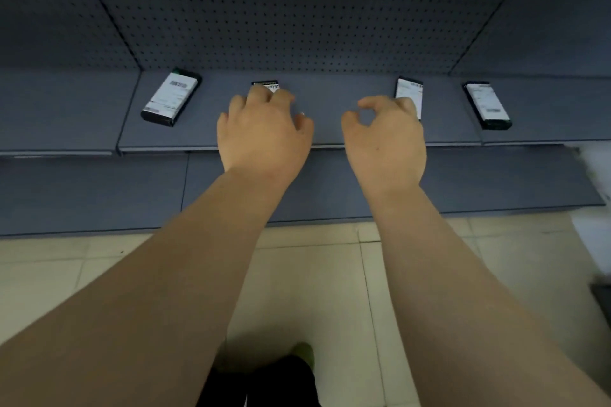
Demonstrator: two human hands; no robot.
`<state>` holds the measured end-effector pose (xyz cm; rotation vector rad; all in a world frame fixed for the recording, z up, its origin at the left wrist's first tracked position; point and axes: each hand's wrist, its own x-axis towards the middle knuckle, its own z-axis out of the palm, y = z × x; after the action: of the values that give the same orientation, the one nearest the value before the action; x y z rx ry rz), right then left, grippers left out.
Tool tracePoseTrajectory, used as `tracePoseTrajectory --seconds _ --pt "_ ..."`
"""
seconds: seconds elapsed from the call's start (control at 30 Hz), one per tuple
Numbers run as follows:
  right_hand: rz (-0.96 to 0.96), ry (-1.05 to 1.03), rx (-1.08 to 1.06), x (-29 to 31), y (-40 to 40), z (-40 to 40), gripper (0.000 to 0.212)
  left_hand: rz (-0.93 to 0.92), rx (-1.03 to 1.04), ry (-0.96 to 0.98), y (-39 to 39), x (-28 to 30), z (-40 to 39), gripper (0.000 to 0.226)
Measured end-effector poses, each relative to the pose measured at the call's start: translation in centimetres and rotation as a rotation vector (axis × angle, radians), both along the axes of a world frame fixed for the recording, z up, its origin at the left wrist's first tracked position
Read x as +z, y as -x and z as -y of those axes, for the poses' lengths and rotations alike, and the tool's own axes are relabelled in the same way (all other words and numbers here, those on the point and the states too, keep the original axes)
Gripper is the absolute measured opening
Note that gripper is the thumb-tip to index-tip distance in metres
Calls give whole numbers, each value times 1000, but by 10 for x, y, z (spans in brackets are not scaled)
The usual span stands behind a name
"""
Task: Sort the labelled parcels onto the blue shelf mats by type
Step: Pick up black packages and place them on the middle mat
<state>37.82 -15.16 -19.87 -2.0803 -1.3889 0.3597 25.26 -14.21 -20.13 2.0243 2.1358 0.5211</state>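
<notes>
Four black parcels with white labels lie in a row on the upper blue shelf mat (215,128). The far-left parcel (172,97) lies at an angle. My left hand (264,132) covers the second parcel (267,86), fingers curled down over it, so only its far end shows. My right hand (386,135) hovers just in front of the third parcel (410,90) and hides its lower left part. Its fingers are loosely curled, thumb near forefinger, and hold nothing. The fourth parcel (487,105) lies apart on the neighbouring mat at the right.
A perforated grey back panel (297,9) rises behind the shelf. A lower blue shelf (99,191) juts out below the upper one. Beneath it is pale tiled floor (314,290), with dark legs and a green shoe at the bottom edge.
</notes>
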Motion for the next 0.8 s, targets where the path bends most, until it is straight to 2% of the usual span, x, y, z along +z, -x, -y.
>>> tracePoseTrajectory --seconds 0.23,0.53,0.67,0.8 --pt "-40 19 73 -82 13 -63 38 -17 103 33 15 -70 -57 43" --pt "13 -12 153 -181 79 -175 46 -62 172 17 66 -160 -168 44" --pt "84 48 184 -221 100 -219 51 -98 176 3 99 -197 -207 43" --pt "125 197 182 -254 116 -245 60 -117 183 20 129 -224 -234 42"
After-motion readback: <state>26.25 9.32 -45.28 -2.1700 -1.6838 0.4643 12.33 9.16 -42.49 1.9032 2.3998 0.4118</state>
